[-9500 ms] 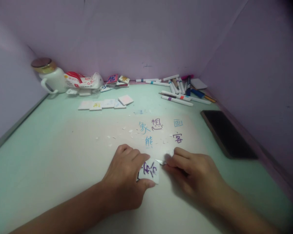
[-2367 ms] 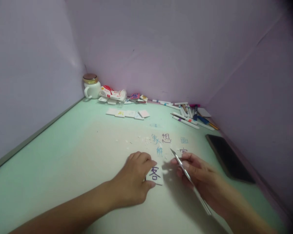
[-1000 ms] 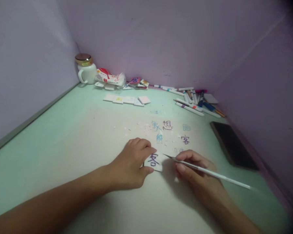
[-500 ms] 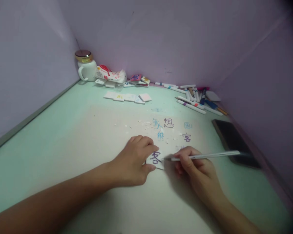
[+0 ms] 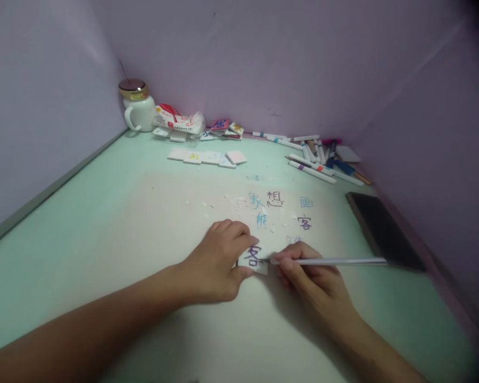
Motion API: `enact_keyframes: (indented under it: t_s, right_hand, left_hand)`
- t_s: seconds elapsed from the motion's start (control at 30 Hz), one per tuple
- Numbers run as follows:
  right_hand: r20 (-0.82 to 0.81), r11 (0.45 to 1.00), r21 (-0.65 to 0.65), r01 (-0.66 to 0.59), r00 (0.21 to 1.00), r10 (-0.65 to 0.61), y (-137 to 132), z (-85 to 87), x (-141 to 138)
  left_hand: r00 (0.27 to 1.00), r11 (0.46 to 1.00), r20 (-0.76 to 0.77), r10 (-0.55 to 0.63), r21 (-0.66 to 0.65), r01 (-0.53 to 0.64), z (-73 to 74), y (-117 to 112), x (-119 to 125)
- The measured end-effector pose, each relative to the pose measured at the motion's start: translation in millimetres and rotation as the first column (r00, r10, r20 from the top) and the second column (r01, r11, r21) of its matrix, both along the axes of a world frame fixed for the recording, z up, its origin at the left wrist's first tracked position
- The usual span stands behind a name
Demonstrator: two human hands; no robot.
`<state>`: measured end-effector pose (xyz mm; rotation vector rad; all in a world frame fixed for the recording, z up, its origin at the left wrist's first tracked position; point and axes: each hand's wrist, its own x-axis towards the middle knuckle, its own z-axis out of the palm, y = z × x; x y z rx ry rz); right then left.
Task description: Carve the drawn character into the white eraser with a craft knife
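My left hand [image 5: 217,259] pinches a small white tile [image 5: 254,259] that bears a purple character and holds it down on the green table [image 5: 83,223]. My right hand [image 5: 309,279] grips a thin silver craft knife [image 5: 335,261], its handle pointing right and its tip at the tile's right edge. Just behind the hands, several blue and purple characters [image 5: 277,208] are marked on the table's pale worn patch, with small white chips scattered among them.
A white lidded mug [image 5: 138,106] and a red-and-white packet [image 5: 176,121] sit in the far left corner. A row of white tiles [image 5: 207,157] lies before them. Several marker pens [image 5: 317,159] lie at the back right. A dark phone [image 5: 383,230] rests on the right. Purple walls surround the table.
The knife swung from pointing up and away to lying level, and its tip came against the tile's right edge. My left hand kept its hold on the tile; the view shifted.
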<state>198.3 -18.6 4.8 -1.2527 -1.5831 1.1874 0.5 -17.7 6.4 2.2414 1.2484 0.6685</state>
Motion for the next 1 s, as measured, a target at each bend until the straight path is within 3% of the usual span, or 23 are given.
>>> enact_keyframes:
  t_s: [0.17,0.27,0.4,0.47,0.53,0.6,0.67,0.73,0.9,1.0]
  right_hand:
    - [-0.014,1.000,0.017,0.006,1.000,-0.006,0,0.9,-1]
    - [-0.126,0.993,-0.102,0.067,0.989,-0.079,1,2.1,-1]
    - [-0.327,0.952,-0.296,0.078,0.928,-0.178,4,5.4,0]
    - [-0.368,0.951,-0.308,0.027,0.918,-0.146,4,6.7,0]
    - [-0.398,0.948,-0.320,-0.011,0.909,-0.123,3,7.8,0]
    - [-0.411,0.942,-0.334,-0.021,0.903,-0.125,0,8.7,-1]
    - [-0.411,0.939,-0.344,-0.018,0.902,-0.134,-2,9.1,-1]
    - [-0.404,0.940,-0.341,-0.019,0.906,-0.128,-3,8.9,-1]
    - [-0.393,0.944,-0.330,-0.021,0.912,-0.117,-2,7.7,-1]
    - [-0.413,0.943,-0.332,-0.022,0.902,-0.124,-2,7.6,0]
  left_hand:
    - [1.000,1.000,0.001,0.001,0.008,-0.001,-1.0,0,0]
    - [0.999,1.000,0.035,0.019,0.012,-0.019,0.3,-2,0]
    - [0.953,0.990,0.276,0.125,0.029,-0.139,6.1,-7,4]
    - [0.901,0.982,0.392,0.184,-0.111,-0.152,10.9,-8,7]
    - [0.852,0.933,0.447,0.271,-0.339,-0.119,16.0,-9,9]
    - [0.822,0.841,0.451,0.347,-0.538,-0.060,20.3,-8,10]
    - [0.807,0.756,0.455,0.376,-0.655,0.017,23.0,-6,9]
    - [0.798,0.702,0.463,0.387,-0.708,0.070,24.5,-5,8]
    - [0.777,0.673,0.476,0.412,-0.734,0.092,26.6,-2,7]
    - [0.802,0.614,0.425,0.421,-0.784,0.093,27.9,-1,6]
